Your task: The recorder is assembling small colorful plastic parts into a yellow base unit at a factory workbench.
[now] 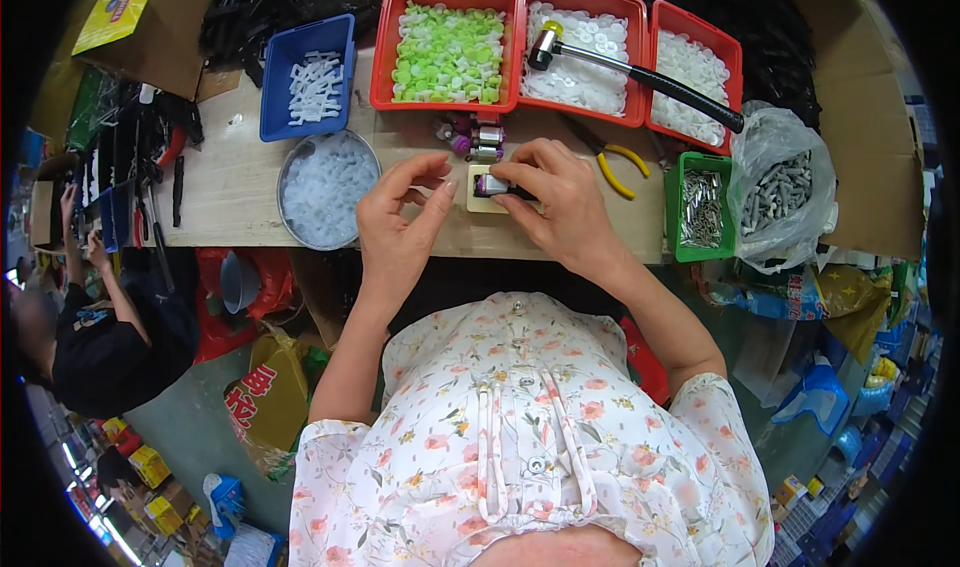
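Near the table's front edge, my right hand [560,202] pinches a small black part [513,193] with its thumb and fingers. A short silver-and-purple piece [488,184] sits at the left end of that part, over a small cream block [484,204]. Just left of the block is my left hand [400,207], fingers curved, with a gap between thumb and forefinger and nothing seen in them. Beyond the block lie several silver-and-purple cylinders [487,145]. To their right rests a pair of yellow-handled pliers [622,172].
Red bins hold green-and-white caps [450,52], white discs [590,42] and white rings [690,72]; a hammer [640,72] lies across them. A blue bin [270,102], metal bowl [368,152], green tray [680,247] and plastic bag [790,127] stand around. Another person [110,337] works at left.
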`<control>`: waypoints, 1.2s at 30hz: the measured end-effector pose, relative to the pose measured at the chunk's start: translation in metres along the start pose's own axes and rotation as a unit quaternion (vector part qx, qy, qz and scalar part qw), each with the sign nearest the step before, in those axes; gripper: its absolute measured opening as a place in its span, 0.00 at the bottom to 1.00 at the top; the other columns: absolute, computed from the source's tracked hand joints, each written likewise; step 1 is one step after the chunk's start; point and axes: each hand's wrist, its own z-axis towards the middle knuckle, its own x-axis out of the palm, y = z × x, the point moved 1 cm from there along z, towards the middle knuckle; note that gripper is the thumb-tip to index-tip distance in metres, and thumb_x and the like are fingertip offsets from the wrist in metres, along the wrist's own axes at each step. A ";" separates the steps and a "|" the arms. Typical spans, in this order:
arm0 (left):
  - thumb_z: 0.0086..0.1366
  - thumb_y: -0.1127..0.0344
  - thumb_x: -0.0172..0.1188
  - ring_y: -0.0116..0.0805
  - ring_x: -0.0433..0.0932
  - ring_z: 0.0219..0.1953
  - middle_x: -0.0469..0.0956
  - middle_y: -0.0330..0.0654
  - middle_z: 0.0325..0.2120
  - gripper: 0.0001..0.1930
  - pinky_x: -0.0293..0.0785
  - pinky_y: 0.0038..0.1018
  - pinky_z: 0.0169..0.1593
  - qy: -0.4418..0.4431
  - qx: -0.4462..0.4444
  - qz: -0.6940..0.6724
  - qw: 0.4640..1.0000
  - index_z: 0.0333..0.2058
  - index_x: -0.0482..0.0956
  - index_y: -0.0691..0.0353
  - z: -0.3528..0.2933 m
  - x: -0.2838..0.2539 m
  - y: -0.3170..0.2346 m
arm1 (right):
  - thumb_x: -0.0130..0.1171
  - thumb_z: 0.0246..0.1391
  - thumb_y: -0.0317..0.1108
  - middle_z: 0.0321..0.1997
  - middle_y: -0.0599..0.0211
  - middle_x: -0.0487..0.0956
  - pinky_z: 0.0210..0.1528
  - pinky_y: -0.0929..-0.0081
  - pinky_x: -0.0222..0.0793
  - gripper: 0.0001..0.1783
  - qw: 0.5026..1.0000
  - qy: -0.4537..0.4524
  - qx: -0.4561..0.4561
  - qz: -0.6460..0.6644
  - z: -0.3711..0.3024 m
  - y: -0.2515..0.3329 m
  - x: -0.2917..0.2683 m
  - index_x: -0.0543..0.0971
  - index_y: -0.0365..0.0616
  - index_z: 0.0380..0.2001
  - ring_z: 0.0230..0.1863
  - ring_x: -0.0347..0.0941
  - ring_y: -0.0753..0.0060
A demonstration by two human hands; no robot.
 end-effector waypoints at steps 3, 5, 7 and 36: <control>0.60 0.76 0.65 0.35 0.81 0.40 0.82 0.44 0.38 0.12 0.75 0.30 0.42 0.000 0.055 0.138 0.989 0.43 0.81 0.67 -0.001 -0.002 -0.002 | 0.70 0.39 0.25 0.38 0.60 0.78 0.40 0.63 0.70 0.17 1.000 -0.004 0.001 -0.001 0.000 -0.005 0.009 0.84 0.39 0.37 0.40 0.74 0.57; 0.58 0.76 0.65 0.44 0.80 0.41 0.81 0.47 0.37 0.13 0.75 0.34 0.43 0.005 0.159 0.225 0.961 0.43 0.81 0.66 -0.003 0.001 -0.002 | 0.70 0.38 0.25 0.38 0.60 0.78 0.40 0.63 0.70 0.16 1.000 -0.005 0.011 0.003 0.000 -0.008 0.014 0.84 0.39 0.36 0.40 0.74 0.57; 0.57 0.76 0.65 0.46 0.80 0.42 0.80 0.47 0.38 0.13 0.75 0.35 0.44 0.014 0.181 0.238 0.954 0.43 0.82 0.66 -0.003 0.005 0.000 | 0.70 0.37 0.25 0.38 0.60 0.78 0.41 0.62 0.70 0.15 1.000 -0.005 0.019 0.006 0.000 -0.008 0.015 0.84 0.39 0.35 0.41 0.73 0.58; 0.57 0.74 0.66 0.46 0.78 0.39 0.81 0.48 0.33 0.07 0.74 0.35 0.42 0.052 0.243 0.294 0.923 0.35 0.84 0.67 0.065 0.006 -0.023 | 0.63 0.55 0.28 0.33 0.56 0.75 0.34 0.66 0.69 0.09 0.928 -0.076 0.240 -0.275 -0.104 -0.070 -0.123 0.81 0.36 0.38 0.30 0.75 0.59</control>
